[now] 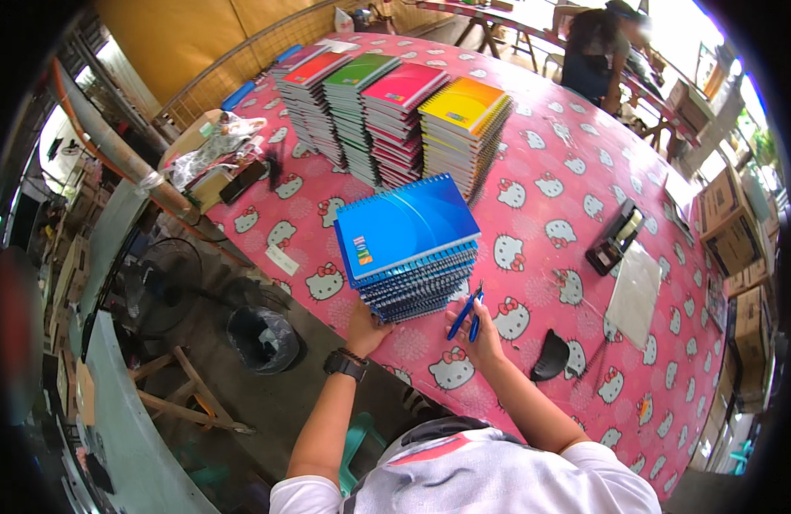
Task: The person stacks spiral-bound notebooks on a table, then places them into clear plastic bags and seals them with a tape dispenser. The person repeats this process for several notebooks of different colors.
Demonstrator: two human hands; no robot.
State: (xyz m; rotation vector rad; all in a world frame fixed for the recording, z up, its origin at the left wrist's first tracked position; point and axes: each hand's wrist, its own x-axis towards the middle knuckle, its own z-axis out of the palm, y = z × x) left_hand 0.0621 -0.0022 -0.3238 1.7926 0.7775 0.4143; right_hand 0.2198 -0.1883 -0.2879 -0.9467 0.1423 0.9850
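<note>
A tall stack of blue spiral notebooks [408, 227] stands near the table's front edge, its layers slightly uneven. My left hand [367, 330], with a dark watch at the wrist, grips the stack's lower left corner; its fingertips are hidden by the notebooks. Just right of the stack, my right hand [485, 338] holds blue-handled pliers [465, 315], jaws pointing up and away from me. Behind are more notebook stacks: yellow [465, 106], pink [404, 86], green [362, 72] and red [318, 68].
The table [532, 291] has a pink patterned cover. On its right lie a tape dispenser [615, 237], a clear plastic packet [635, 293] and a black curved object [549, 355]. A lined bin [263, 338] stands on the floor at left. Cartons [728, 214] line the right. A person [596, 56] works beyond.
</note>
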